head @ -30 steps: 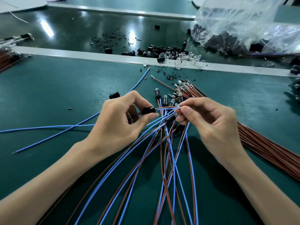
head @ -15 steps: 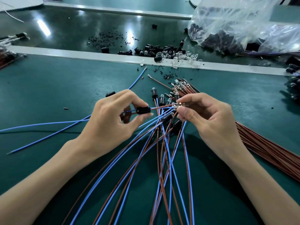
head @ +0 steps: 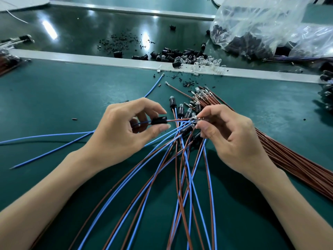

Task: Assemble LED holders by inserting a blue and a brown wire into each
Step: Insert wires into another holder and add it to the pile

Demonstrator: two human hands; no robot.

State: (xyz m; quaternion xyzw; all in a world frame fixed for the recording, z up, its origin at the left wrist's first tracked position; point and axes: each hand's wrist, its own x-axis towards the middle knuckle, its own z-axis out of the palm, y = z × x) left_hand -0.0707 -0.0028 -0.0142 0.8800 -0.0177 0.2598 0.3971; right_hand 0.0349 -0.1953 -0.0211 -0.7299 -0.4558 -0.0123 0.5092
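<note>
My left hand pinches a small black LED holder between thumb and forefinger, above the green mat. A brown wire and a blue wire run through the holder to the right. My right hand pinches their metal-tipped ends a short way from the holder. Under both hands lies a fan of finished blue-and-brown wire pairs with black holders and clear LEDs at their far ends.
A bundle of brown wires lies at the right. Loose blue wires stretch left. Black holders and clear LEDs sit piled by a grey rail. A plastic bag of parts fills the back right.
The holder in my left hand has moved left, away from my right hand, so more of the brown and blue wires shows between them.
</note>
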